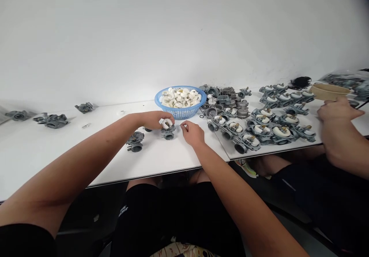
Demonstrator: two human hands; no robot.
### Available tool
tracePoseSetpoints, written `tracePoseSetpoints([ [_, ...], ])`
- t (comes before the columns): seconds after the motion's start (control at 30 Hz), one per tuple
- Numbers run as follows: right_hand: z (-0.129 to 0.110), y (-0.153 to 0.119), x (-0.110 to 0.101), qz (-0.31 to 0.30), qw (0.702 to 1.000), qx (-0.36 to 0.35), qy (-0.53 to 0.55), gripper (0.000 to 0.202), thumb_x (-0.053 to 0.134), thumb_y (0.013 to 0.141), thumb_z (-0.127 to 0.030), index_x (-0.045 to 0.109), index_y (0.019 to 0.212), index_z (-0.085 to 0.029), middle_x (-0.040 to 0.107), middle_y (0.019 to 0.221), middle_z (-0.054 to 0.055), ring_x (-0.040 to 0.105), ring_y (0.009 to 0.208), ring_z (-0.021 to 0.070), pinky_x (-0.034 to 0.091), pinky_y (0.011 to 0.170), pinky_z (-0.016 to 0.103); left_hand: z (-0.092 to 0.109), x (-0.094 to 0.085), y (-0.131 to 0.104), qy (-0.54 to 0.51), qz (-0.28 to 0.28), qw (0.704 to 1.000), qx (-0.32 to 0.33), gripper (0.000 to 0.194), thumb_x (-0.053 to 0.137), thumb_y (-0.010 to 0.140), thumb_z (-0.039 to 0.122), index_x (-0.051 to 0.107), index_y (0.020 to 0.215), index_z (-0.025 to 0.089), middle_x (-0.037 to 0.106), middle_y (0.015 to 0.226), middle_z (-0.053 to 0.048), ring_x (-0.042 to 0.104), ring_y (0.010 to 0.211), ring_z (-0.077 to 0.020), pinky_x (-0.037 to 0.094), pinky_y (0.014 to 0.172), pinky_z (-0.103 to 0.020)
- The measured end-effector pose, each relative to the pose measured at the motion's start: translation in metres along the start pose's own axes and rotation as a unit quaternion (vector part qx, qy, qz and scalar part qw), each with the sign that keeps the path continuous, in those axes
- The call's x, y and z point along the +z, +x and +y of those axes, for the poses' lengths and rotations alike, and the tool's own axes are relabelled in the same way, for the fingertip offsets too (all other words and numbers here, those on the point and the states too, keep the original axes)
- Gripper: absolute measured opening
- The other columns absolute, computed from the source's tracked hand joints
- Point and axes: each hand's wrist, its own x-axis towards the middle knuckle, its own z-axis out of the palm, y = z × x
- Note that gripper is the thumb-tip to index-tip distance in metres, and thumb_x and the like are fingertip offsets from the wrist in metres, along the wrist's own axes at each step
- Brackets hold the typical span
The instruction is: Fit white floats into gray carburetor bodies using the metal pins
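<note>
My left hand is closed at the back and left side of a grey metal carburetor, which rests on the white table. On top of that carburetor sits a white float, partly covered by my fingers. Just to the right, my right hand has thumb and forefinger pinched together; whatever is between them is too small to make out. Another carburetor stands left of my left hand, and one more is mostly hidden behind my wrist.
A blue basket full of white floats stands behind my hands. Carburetors with floats stand in rows at right, beside piled grey bowls. More carburetors lie at far left. A co-worker's hand reaches by a tan bowl.
</note>
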Motion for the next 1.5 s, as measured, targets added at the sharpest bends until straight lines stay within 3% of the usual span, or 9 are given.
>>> tracePoseSetpoints([
  [0.13,0.001,0.001,0.001,-0.002,1.0,-0.006,-0.002,0.021,0.05,0.096,-0.036,0.069,0.104,-0.031,0.073,0.085,-0.002,0.063,0.076,0.0157,0.032,0.06,0.026,-0.003,0.002,0.001,-0.023,-0.011,1.0,-0.007,0.059,0.058,0.066,0.021,0.061,0.124,0.034,0.063,0.127,-0.001,0.058,0.109,-0.0245,0.046,0.09,-0.033],
  [0.27,0.001,0.002,0.001,-0.005,1.0,-0.008,-0.006,0.019,0.052,0.095,-0.035,0.069,0.101,-0.031,0.074,0.086,-0.002,0.062,0.074,0.0153,0.031,0.06,0.026,-0.004,0.003,0.001,-0.08,-0.023,0.996,-0.036,0.049,0.063,0.076,0.04,0.06,0.125,0.032,0.064,0.119,-0.004,0.059,0.104,-0.0237,0.048,0.084,-0.031],
  [0.4,0.0,0.001,0.0,-0.006,1.0,-0.009,-0.011,0.019,0.052,0.095,-0.036,0.069,0.102,-0.031,0.074,0.088,-0.002,0.062,0.075,0.0156,0.032,0.061,0.026,0.002,0.008,0.001,-0.071,-0.005,0.997,-0.029,0.042,0.061,0.082,0.056,0.066,0.117,0.033,0.067,0.118,-0.003,0.06,0.105,-0.0233,0.047,0.087,-0.032],
  [0.57,0.0,0.001,-0.001,-0.014,1.0,-0.011,-0.017,0.018,0.052,0.095,-0.034,0.069,0.101,-0.03,0.074,0.087,-0.002,0.064,0.078,0.0163,0.035,0.063,0.025,0.002,0.015,0.003,-0.083,0.069,0.994,-0.012,0.04,0.065,0.079,0.054,0.071,0.112,0.032,0.064,0.131,-0.003,0.057,0.115,-0.0247,0.046,0.095,-0.033],
  [0.73,0.0,0.002,-0.001,-0.016,1.0,-0.01,-0.019,0.018,0.052,0.096,-0.033,0.069,0.101,-0.031,0.074,0.089,-0.002,0.064,0.08,0.0167,0.036,0.065,0.025,-0.005,0.014,0.005,-0.113,0.088,0.989,-0.03,0.035,0.065,0.079,0.051,0.073,0.102,0.027,0.073,0.111,-0.004,0.065,0.102,-0.0235,0.05,0.092,-0.036],
  [0.8,0.001,0.002,-0.001,-0.016,1.0,-0.011,-0.02,0.017,0.053,0.095,-0.033,0.069,0.101,-0.03,0.074,0.089,-0.002,0.064,0.08,0.0168,0.037,0.065,0.025,-0.006,0.013,0.004,-0.12,0.101,0.987,-0.028,0.039,0.068,0.077,0.051,0.071,0.106,0.026,0.072,0.115,-0.005,0.066,0.105,-0.0241,0.051,0.092,-0.036],
  [1.0,0.0,0.001,-0.002,-0.013,1.0,-0.012,-0.02,0.018,0.052,0.095,-0.034,0.069,0.101,-0.03,0.074,0.087,-0.002,0.064,0.079,0.0169,0.034,0.062,0.026,-0.008,0.007,-0.008,-0.055,0.044,0.996,-0.057,0.062,0.072,0.073,0.058,0.061,0.126,0.029,0.061,0.14,-0.006,0.052,0.132,-0.0289,0.042,0.109,-0.04],
  [1.23,0.0,0.002,-0.001,-0.009,1.0,-0.011,-0.012,0.019,0.052,0.095,-0.035,0.069,0.1,-0.03,0.074,0.086,-0.002,0.062,0.076,0.0164,0.031,0.061,0.026,-0.009,0.008,-0.012,-0.01,0.064,0.993,-0.103,0.068,0.067,0.077,0.059,0.056,0.133,0.024,0.059,0.141,-0.011,0.053,0.132,-0.0301,0.044,0.108,-0.041],
  [1.5,0.001,0.002,0.0,-0.007,1.0,-0.019,0.002,0.018,0.052,0.096,-0.036,0.069,0.1,-0.03,0.073,0.084,-0.003,0.061,0.074,0.0153,0.03,0.06,0.026,-0.008,0.007,-0.007,-0.003,0.033,0.997,-0.064,0.061,0.065,0.076,0.055,0.06,0.13,0.027,0.06,0.14,-0.005,0.055,0.128,-0.028,0.042,0.108,-0.039],
])
